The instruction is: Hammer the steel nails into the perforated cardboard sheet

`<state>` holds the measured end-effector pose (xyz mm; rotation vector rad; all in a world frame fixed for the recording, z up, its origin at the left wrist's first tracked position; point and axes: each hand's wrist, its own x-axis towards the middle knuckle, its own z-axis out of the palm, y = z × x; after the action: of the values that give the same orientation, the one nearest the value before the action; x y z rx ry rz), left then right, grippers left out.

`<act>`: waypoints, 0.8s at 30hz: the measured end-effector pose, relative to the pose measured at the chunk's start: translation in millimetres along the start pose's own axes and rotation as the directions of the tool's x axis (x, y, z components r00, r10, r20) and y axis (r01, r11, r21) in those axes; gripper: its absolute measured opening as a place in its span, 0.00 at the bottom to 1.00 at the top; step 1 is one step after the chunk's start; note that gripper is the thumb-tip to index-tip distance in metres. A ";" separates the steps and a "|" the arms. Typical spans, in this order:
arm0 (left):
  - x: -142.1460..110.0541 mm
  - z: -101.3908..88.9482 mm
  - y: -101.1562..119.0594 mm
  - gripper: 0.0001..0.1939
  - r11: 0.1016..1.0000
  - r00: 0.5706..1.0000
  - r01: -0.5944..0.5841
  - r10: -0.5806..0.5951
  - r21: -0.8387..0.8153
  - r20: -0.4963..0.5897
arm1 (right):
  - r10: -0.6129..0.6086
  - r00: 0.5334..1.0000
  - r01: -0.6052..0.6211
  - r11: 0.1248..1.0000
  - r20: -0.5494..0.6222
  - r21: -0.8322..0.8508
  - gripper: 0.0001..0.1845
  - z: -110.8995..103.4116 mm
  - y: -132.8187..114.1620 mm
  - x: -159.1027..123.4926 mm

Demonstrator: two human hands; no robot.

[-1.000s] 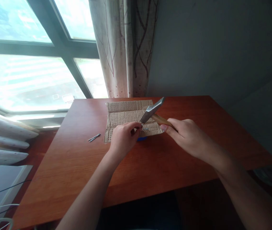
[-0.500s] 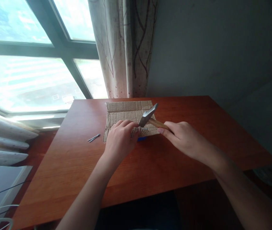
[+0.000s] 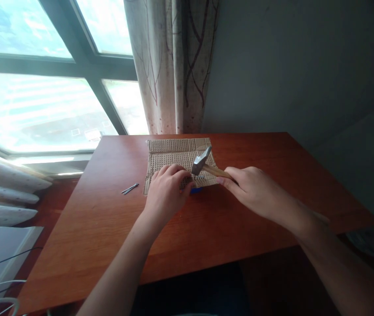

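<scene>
My right hand point(image 3: 244, 182) is wrapped round the wooden handle of a hammer point(image 3: 201, 162). The hammer's metal head hangs just right of my left fingertips, over a sheet of cardboard point(image 3: 170, 145) dotted with rows of small holes. On the near part of the cardboard rests my left hand point(image 3: 167, 186), its fingers curled and pinched together. What they pinch is too small to make out. A row of nails point(image 3: 200, 177) shows beside those fingers. Something blue point(image 3: 195, 190) peeks out under the near edge, mostly hidden.
Several loose nails point(image 3: 130, 188) lie on the wooden table point(image 3: 206, 237), left of the cardboard. Behind the table hangs a patterned curtain point(image 3: 160, 66), with a window point(image 3: 32, 114) to the left and a grey wall point(image 3: 289, 66) to the right. Cables point(image 3: 5, 281) run at the lower left.
The hammer head has tilted and shifted slightly, its upper end now lower and further left. My left hand keeps its place on the cardboard. The view has shifted very slightly.
</scene>
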<state>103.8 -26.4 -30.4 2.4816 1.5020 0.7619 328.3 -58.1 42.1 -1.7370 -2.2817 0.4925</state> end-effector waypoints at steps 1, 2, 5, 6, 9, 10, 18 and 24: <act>0.0 0.0 -0.1 0.08 1.000 1.000 0.000 0.000 -0.005 0.000 | 0.008 1.000 -0.008 1.000 0.011 -0.001 0.23 0.6 1.3 0.1; 0.1 0.1 -0.1 0.08 1.000 1.000 0.001 -0.001 -0.007 0.001 | 0.015 1.000 -0.015 1.000 0.015 0.003 0.23 0.7 2.5 0.1; 0.4 -0.1 0.5 0.07 1.000 1.000 0.004 -0.004 -0.005 0.004 | 0.012 1.000 -0.012 1.000 -0.001 0.006 0.23 -1.6 3.6 0.4; 0.5 -0.2 0.7 0.07 1.000 1.000 0.005 -0.005 -0.003 0.003 | 0.008 1.000 -0.008 1.000 -0.009 0.007 0.23 -3.0 2.9 0.8; 0.1 -0.9 1.1 0.07 1.000 1.000 0.003 -0.003 0.004 -0.002 | 0.007 1.000 -0.006 1.000 -0.027 0.019 0.22 -7.6 -1.6 3.6; -0.1 -1.0 1.2 0.07 1.000 1.000 0.001 -0.001 0.005 -0.003 | 0.007 1.000 -0.006 1.000 -0.029 0.022 0.22 -8.8 -3.4 5.0; 0.7 -0.6 1.2 0.07 1.000 1.000 0.005 -0.005 0.002 -0.002 | 0.016 0.999 -0.015 1.000 0.036 -0.017 0.23 -12.9 -5.4 14.4; 0.5 -0.7 1.2 0.07 1.000 1.000 0.004 -0.004 -0.006 -0.002 | 0.028 0.999 -0.026 0.999 0.044 -0.041 0.25 -18.0 -1.2 13.9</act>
<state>104.6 -26.6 -29.3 2.4733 1.5025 0.7682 330.4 -42.7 58.8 -1.7954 -2.3167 0.4980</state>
